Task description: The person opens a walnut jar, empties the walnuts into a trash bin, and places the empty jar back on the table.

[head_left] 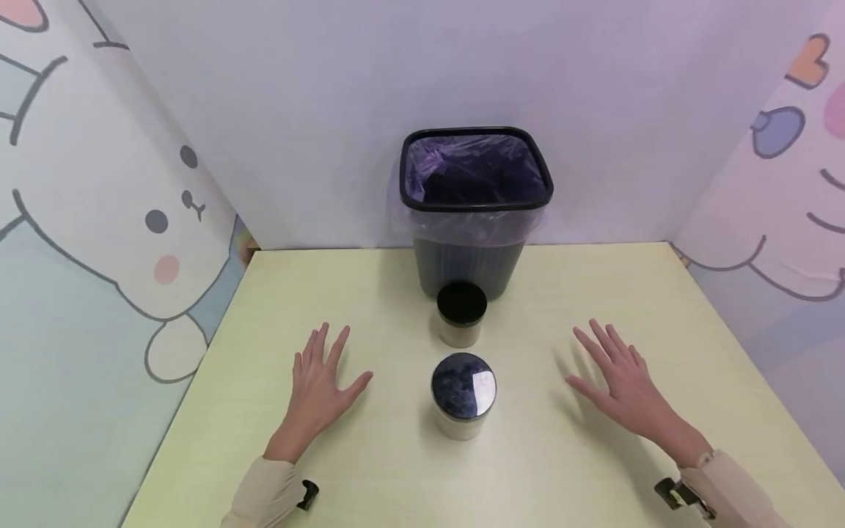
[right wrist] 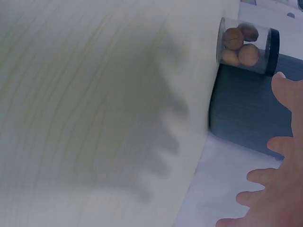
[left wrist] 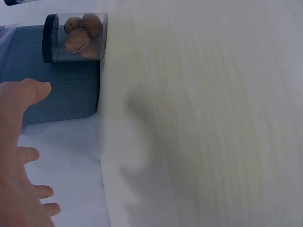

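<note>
My left hand (head_left: 317, 396) hovers over the left part of the table, fingers spread and holding nothing. On the other side my right hand (head_left: 623, 392) is likewise spread, with its shadow beside it. Between them stands a clear jar (head_left: 463, 396) with a shiny dark lid, touched by neither hand. A second jar (head_left: 462, 315) with a black lid stands behind it, just in front of the bin. Several walnuts (left wrist: 77, 40) show through a jar's clear wall in the left wrist view. The right wrist view also shows a jar (right wrist: 246, 47) of walnuts; which jar it is, I cannot tell.
A dark waste bin (head_left: 465, 257) lined with a thin plastic bag stands at the back of the pale table (head_left: 376, 469). Behind it rises a plain wall (head_left: 317, 147). Cartoon-patterned panels flank the table on the left and right.
</note>
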Available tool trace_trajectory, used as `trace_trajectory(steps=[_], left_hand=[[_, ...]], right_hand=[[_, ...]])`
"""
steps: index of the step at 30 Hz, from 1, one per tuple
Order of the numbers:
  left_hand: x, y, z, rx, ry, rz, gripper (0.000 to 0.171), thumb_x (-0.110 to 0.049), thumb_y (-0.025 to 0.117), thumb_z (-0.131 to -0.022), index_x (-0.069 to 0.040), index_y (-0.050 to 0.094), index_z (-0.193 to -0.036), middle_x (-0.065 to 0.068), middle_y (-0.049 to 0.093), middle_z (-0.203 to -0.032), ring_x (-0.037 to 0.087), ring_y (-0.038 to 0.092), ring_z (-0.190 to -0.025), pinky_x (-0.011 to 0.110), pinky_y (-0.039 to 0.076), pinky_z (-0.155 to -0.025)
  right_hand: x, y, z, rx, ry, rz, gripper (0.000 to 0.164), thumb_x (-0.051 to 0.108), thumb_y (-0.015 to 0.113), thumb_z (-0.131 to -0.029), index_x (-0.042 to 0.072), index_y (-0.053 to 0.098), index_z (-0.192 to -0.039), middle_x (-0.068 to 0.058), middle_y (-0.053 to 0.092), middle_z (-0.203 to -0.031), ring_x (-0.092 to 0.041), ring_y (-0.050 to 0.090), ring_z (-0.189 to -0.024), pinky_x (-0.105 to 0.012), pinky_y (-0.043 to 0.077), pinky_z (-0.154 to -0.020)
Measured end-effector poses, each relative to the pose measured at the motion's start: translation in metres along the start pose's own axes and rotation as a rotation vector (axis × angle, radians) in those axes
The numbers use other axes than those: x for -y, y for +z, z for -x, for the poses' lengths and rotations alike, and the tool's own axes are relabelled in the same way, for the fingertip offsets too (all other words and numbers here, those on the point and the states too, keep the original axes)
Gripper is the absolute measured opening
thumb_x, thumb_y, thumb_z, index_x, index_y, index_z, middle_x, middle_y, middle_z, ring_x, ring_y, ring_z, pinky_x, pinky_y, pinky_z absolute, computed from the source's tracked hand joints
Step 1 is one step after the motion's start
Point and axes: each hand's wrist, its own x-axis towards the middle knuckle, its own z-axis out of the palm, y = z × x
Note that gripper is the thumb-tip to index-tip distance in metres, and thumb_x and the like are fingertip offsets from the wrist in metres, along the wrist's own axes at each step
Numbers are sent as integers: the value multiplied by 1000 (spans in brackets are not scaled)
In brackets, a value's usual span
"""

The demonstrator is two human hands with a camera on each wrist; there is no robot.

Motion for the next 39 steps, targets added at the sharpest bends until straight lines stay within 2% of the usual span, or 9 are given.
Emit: trace_trajectory(steps=[5,9,11,13,17,22,26,34,39], left_hand=[[2,-2,2,-16,1,51,84,-46,71,-79,-17,33,-147,18,21,-152,41,17,-138,69,17,-100],[3,-4,6,7,-22,145,83,-41,73,-80,-18,31,-148,17,21,-152,39,19,-137,67,22,-98],[3,-5,7,32,-42,205,82,-40,72,-81,-19,30,-148,14,19,-153,37,19,-138,66,26,-97],[1,-6,7,63,-68,269,82,-41,71,-83,-22,28,-149,10,18,-154,34,19,-138,65,29,-96],[-2,-9,4,104,-98,387,79,-44,68,-85,-26,26,-150,3,18,-155,30,19,-139,63,29,-99],[-8,-12,0,96,-72,518,78,-34,71,-85,-22,28,-149,2,24,-153,23,23,-139,54,30,-104],[-13,-15,-1,86,-41,590,76,-23,73,-84,-20,31,-147,1,29,-151,19,27,-137,51,33,-103],[-47,-40,-4,53,66,722,70,0,72,-80,0,37,-140,16,39,-143,33,37,-130,55,38,-97],[-52,-44,-5,64,93,787,68,3,70,-80,2,37,-140,14,39,-143,34,37,-129,55,38,-96]], right_hand=[[8,0,-2,-24,-19,-112,81,25,76,-79,21,34,-148,-12,25,-153,-39,19,-139,-74,21,-90],[16,0,-2,-10,-6,-180,82,24,79,-77,21,36,-146,-13,34,-148,-40,32,-132,-67,31,-88],[20,0,-1,0,0,-198,81,24,80,-76,20,37,-145,-11,37,-145,-34,36,-130,-57,35,-93],[23,-1,0,2,-12,-211,82,23,81,-75,19,38,-145,-8,40,-143,-23,38,-130,-40,38,-96],[29,-1,-2,-13,-51,-265,82,17,84,-72,15,41,-142,-2,45,-139,-4,37,-127,-15,36,-91],[40,-1,-6,-9,-60,-347,82,9,85,-68,13,44,-139,0,49,-134,-1,41,-123,-15,40,-89],[57,-5,-9,17,-53,-404,81,5,85,-67,10,45,-137,-2,50,-132,-6,46,-120,-19,44,-88],[81,-13,-15,69,-71,-475,76,2,83,-68,5,46,-134,-7,52,-129,-13,49,-117,-24,47,-85],[85,-5,-16,96,-68,-526,75,4,84,-69,6,47,-134,-6,52,-129,-5,49,-118,-31,49,-84]])
